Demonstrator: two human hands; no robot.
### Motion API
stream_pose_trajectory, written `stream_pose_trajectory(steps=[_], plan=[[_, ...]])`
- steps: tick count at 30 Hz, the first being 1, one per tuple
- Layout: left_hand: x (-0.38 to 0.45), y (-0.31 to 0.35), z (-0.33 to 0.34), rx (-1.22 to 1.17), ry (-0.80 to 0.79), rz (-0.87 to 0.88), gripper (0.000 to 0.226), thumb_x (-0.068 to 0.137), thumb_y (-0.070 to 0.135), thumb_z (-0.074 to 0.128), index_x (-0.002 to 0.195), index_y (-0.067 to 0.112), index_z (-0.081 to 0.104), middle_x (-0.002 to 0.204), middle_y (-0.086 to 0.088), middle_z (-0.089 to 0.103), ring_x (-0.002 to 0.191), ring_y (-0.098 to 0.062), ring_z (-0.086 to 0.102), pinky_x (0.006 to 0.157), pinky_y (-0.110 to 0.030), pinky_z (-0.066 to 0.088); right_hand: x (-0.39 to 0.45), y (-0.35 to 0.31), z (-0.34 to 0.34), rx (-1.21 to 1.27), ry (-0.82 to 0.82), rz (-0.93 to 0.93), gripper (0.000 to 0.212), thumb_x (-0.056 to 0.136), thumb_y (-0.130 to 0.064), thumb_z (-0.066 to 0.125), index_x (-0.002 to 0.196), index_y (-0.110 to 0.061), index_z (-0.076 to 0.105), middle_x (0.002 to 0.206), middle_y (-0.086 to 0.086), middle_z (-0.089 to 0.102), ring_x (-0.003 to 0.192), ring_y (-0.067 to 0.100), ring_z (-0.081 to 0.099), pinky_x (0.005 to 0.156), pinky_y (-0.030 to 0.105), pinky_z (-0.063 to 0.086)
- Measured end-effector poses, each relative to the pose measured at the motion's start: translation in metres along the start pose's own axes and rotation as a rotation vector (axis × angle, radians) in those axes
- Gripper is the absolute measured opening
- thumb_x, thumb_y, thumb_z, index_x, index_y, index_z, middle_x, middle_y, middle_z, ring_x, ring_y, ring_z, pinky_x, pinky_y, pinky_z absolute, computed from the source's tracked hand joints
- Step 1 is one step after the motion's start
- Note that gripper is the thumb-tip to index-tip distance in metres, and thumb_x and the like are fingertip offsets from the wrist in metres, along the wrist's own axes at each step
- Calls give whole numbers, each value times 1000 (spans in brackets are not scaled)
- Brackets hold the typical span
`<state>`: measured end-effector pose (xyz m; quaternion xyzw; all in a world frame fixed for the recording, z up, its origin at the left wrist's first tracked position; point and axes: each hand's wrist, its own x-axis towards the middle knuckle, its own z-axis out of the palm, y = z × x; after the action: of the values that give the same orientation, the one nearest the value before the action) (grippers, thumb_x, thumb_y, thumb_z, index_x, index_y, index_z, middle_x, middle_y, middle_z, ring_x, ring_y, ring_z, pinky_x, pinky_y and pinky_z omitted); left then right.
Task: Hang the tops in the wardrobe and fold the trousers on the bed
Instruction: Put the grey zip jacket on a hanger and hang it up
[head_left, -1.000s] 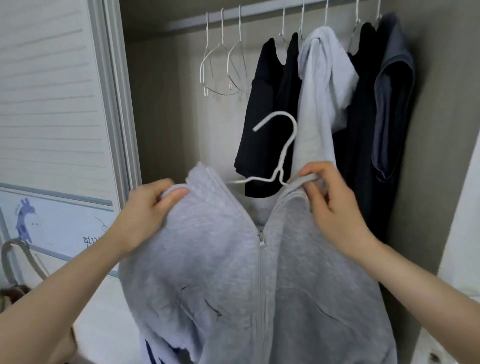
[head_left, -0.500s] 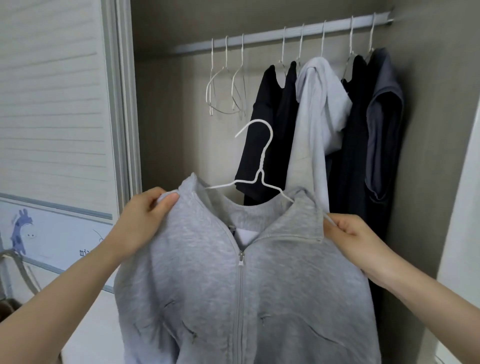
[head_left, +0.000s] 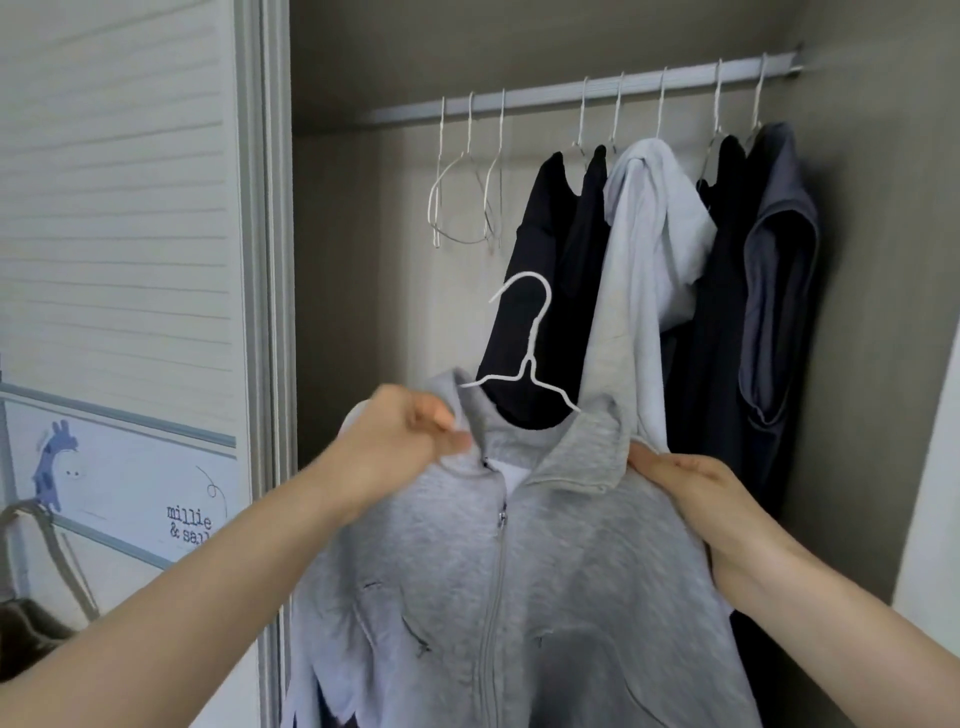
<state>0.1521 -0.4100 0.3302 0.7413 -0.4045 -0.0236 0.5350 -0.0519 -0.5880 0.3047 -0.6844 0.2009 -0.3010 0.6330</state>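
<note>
At the collar, left-hand fingers (head_left: 447, 423) curled and pinching the grey fabric just left of the zip top; left hand (head_left: 400, 441) raised in front of the open wardrobe. On the other shoulder, right hand (head_left: 685, 493) gripping the cloth from the side, fingertips tucked under the seam and partly hidden, so exact curl hard to tell. Between both hands, grey zip-up hoodie (head_left: 519, 597) held up chest-high, zip closed most of the way, collar spread open, already threaded on a white wire hanger (head_left: 530, 364) with its hook standing free above the neckline, well below the rail.

Judged by drape: soft, thick fleece, moderately heavy for a top, no stiffness, likely to sag and slide off thin wire if a shoulder slips. Hanger light, thin, probably bendable. Best hold probably at the hanger neck just under the hook, with the other hand steadying a shoulder seam.

Beyond the hands, wardrobe rail (head_left: 597, 93) across the top of the compartment. On it, from left: three bare wire hangers (head_left: 467, 208), then two dark tops (head_left: 561, 270), a pale grey hooded top (head_left: 649, 249), another dark top (head_left: 722, 291) and a slate sleeveless top (head_left: 779, 270) hard against the right wall. Free rail between bare hangers and dark tops. Sliding door (head_left: 114, 208) at left.
</note>
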Motion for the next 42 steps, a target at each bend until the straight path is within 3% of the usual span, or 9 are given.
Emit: stream_pose_trajectory(steps=[5, 10, 14, 19, 26, 32, 37, 40, 42], plan=[[11, -15, -18, -118, 145, -5, 15, 83, 20, 76, 80, 7, 70, 73, -10, 68, 63, -8, 61, 77, -26, 45, -4, -22, 9, 212, 17, 144, 27, 82, -34, 70, 89, -9, 79, 93, 13, 75, 82, 25, 73, 72, 37, 52], [25, -11, -24, -8, 102, 108, 11, 89, 18, 69, 94, 9, 66, 81, -6, 74, 74, -13, 71, 84, -29, 50, 1, -60, 68, 152, -19, 40, 31, 92, -34, 60, 87, -8, 78, 88, 9, 75, 80, 21, 73, 65, 30, 55], [35, -5, -35, -142, 32, 71, 20, 95, 38, 60, 110, 26, 64, 102, 6, 73, 83, -8, 72, 85, -29, 53, 20, -90, 122, 26, 78, -80, 28, 97, -35, 52, 94, -9, 63, 89, 10, 67, 82, 23, 66, 80, 33, 55], [48, 4, -47, -266, -69, 55, 42, 94, 51, 55, 134, 39, 48, 121, 11, 67, 97, -7, 70, 89, -35, 55, 39, -131, 159, -54, 87, -181, 38, 100, -21, 41, 125, 5, 53, 76, 4, 52, 59, 14, 48, 46, 18, 35], [63, 30, -49, -247, -89, 178, 52, 97, 27, 57, 146, 20, 41, 141, 6, 53, 110, -6, 62, 99, -33, 50, 50, -163, 162, -6, 215, -274, 40, 101, -24, 39, 128, 4, 50, 130, 24, 55, 60, 15, 42, 48, 21, 33], [66, 51, -33, -208, -104, 267, 26, 101, 19, 50, 119, 11, 67, 116, -9, 70, 107, -20, 65, 94, -31, 50, 73, -161, 144, -131, 421, -357, 26, 101, -28, 41, 81, -14, 50, 71, 4, 53, 56, 10, 45, 43, 21, 31], [70, 48, -27, -254, -152, 321, 18, 95, 20, 60, 111, 22, 69, 106, 15, 70, 90, 12, 63, 74, -3, 44, 112, -166, 138, -386, 451, -506, 41, 101, -25, 41, 62, -13, 39, 59, 0, 39, 51, 12, 36, 45, 24, 24], [73, 38, -23, -192, -277, 353, 35, 92, 34, 65, 125, 32, 55, 115, 31, 56, 95, 21, 57, 79, -3, 44, 130, -169, 147, -510, 415, -553, 44, 102, -27, 40, 60, -15, 34, 56, -2, 34, 48, 11, 31, 43, 22, 22], [73, 33, -22, -186, -318, 344, 62, 84, 49, 69, 138, 29, 47, 134, 26, 50, 111, 11, 56, 94, -12, 45, 140, -170, 153, -526, 411, -551, 44, 102, -26, 39, 60, -16, 32, 58, -2, 35, 49, 11, 32, 45, 23, 23]])
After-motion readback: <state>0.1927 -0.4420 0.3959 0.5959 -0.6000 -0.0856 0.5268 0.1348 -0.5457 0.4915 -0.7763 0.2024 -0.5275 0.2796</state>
